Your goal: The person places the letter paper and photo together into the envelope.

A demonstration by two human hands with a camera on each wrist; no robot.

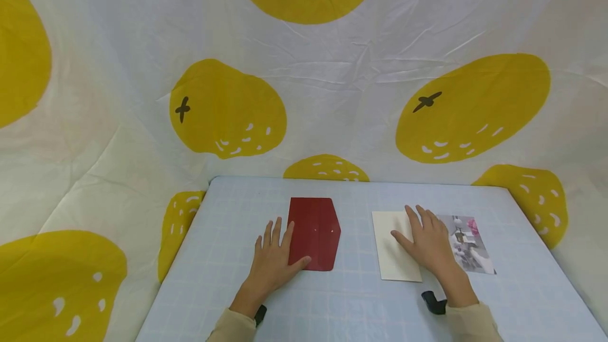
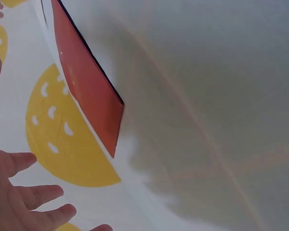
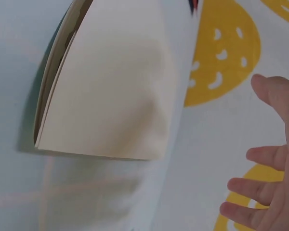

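Note:
A red envelope (image 1: 313,234) lies on the table with its pointed flap, unfolded, to the right. My left hand (image 1: 272,260) is over the envelope's left edge, fingers spread and holding nothing. In the left wrist view the envelope (image 2: 89,82) lies apart from the fingers. A cream folded card (image 1: 391,249) rests right of the envelope; the right wrist view shows its layers (image 3: 103,91) slightly parted at one edge. My right hand (image 1: 429,239) hovers above the card's right side, fingers apart, with nothing in it. A grey photo-like print (image 1: 467,247) with a pink patch lies partly behind that hand.
The table (image 1: 351,310) has a pale blue checked cover. A white curtain with yellow fruit shapes (image 1: 228,110) hangs behind and beside it. Black straps (image 1: 433,302) show at both wrists.

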